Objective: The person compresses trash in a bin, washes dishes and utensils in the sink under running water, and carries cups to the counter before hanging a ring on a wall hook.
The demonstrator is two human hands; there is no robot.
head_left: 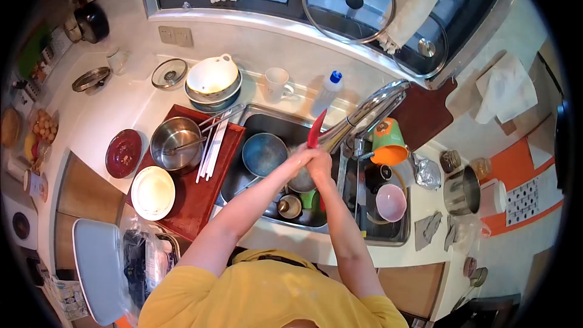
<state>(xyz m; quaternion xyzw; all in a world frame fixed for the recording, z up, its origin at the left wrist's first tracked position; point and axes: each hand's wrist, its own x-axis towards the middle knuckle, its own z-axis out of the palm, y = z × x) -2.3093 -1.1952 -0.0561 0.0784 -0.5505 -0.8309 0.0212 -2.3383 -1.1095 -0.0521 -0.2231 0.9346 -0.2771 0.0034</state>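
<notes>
My left hand (pixel 301 157) and my right hand (pixel 320 164) meet over the sink (pixel 255 113), closed together around a long red object with a pointed tip (pixel 316 129). The tip sticks up above my hands; what kind of object it is, and how each hand's fingers lie, I cannot make out. Below them in the basin are a blue-grey pan (pixel 265 154), a small round brown-and-cream item (pixel 289 206) and a green item (pixel 309 199). The chrome faucet (pixel 349 123) reaches in from the right, close by my hands.
Left of the sink, a red tray (pixel 229 140) bears a steel pot (pixel 176 144), chopsticks (pixel 214 150) and a white bowl (pixel 153 193). At the right stand a pink bowl (pixel 391 202), an orange-green cup (pixel 388 146) and a steel pot (pixel 461 190). Behind is a squeeze bottle (pixel 327 94).
</notes>
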